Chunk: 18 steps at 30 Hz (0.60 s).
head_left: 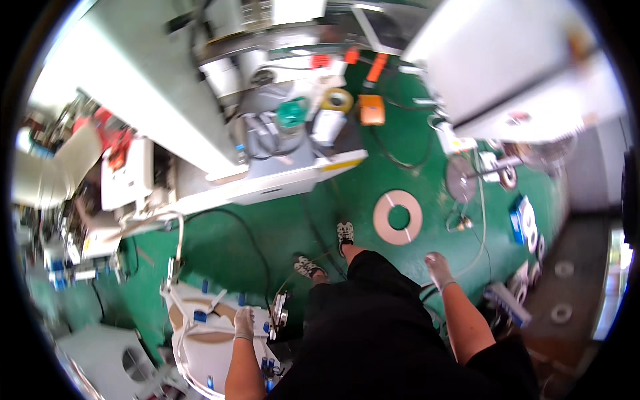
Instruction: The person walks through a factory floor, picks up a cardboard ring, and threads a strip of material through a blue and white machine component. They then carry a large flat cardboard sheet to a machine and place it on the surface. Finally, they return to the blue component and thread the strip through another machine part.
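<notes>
I stand on a green floor, and my legs in black trousers and my two shoes show below me. My left hand, in a pale glove, rests on a round white frame that has blue clips and a brown disc inside. Whether its fingers grip the frame is unclear. My right hand, also gloved, hangs free at my side with nothing in it and its fingers loosely apart. A flat pinkish ring lies on the floor just ahead of my right foot.
A long white machine table runs ahead on the left with cables under it. A white cabinet stands at the upper right. An orange box, a tape roll, a grey disc and blue-white packs lie around.
</notes>
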Tool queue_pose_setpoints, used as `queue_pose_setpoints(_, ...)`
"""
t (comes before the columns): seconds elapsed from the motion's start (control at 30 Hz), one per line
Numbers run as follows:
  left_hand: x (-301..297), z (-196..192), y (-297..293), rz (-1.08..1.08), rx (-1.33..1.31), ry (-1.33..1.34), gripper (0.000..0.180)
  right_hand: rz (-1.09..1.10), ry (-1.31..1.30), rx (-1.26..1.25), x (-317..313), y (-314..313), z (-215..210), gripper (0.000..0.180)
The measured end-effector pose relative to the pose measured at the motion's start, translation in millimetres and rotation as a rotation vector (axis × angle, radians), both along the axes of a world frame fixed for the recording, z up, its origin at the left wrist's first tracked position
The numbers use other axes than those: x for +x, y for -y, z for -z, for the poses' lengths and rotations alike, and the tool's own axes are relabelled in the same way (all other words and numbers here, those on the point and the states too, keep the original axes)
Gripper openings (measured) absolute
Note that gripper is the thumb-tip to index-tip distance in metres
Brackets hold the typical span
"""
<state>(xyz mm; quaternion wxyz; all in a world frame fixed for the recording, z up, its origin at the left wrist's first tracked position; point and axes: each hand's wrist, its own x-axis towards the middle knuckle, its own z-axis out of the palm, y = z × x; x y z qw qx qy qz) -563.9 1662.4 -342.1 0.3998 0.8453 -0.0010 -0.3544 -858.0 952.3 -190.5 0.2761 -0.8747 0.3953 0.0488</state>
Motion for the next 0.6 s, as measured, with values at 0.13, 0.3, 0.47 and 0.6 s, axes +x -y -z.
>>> queue_pose_setpoints(0.13, 55.2, -17.5, 75.5, -0.093, -0.216, -0.145, 0.022, -0.197, -0.238, -0.026, -53.0, -48.9, 7.6, 0.026)
queue_pose_setpoints(0.3, 81.5, -91.3, 201.1, -0.107, -0.143, -0.256, 0.029, -0.031, -0.058, 0.206, -78.6, -85.5, 7.3, 0.025)
queue_pose_setpoints(0.47, 80.7, -73.2, 254.2, 0.377, 0.062, -0.007, 0.031, 0.064, 0.062, 0.133, -129.4, -56.5, 20.3, 0.029)
queue_pose_setpoints(0.6, 59.1, -105.8, 352.4, 0.619, 0.196, 0.121, 0.029, 0.262, 0.062, 0.214, -213.3, -18.3, 52.3, 0.027)
